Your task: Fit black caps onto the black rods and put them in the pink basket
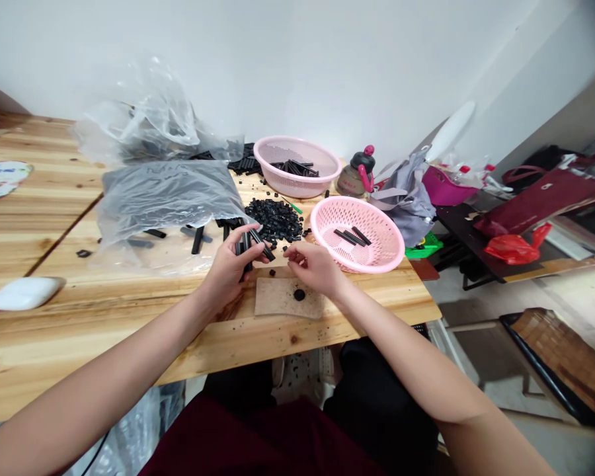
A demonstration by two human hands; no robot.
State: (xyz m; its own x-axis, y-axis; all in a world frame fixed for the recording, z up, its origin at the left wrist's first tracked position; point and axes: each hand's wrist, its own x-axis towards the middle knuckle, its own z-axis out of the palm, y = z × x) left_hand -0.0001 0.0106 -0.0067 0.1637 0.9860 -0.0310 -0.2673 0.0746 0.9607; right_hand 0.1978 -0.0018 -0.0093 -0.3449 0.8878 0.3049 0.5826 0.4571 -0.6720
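Several black strips (246,248) are held in my left hand (232,263), its fingers wrapped round them. My right hand (313,266) is just to the right, over the table, with its fingertips drawn together; anything between them is too small to make out. Behind both hands lies a pile of small black pieces (277,220). Below my right hand, a beige board (277,299) carries a round black piece (299,295). The near pink basket (394,248) holds a few black strips (353,237), right of my right hand.
A second pink basket (297,185) with black strips stands behind the pile. Plastic bags (168,192) cover the left middle of the wooden table (143,357). A bottle (356,175) and a grey bag (407,205) stand at the right. A white object (24,293) lies far left.
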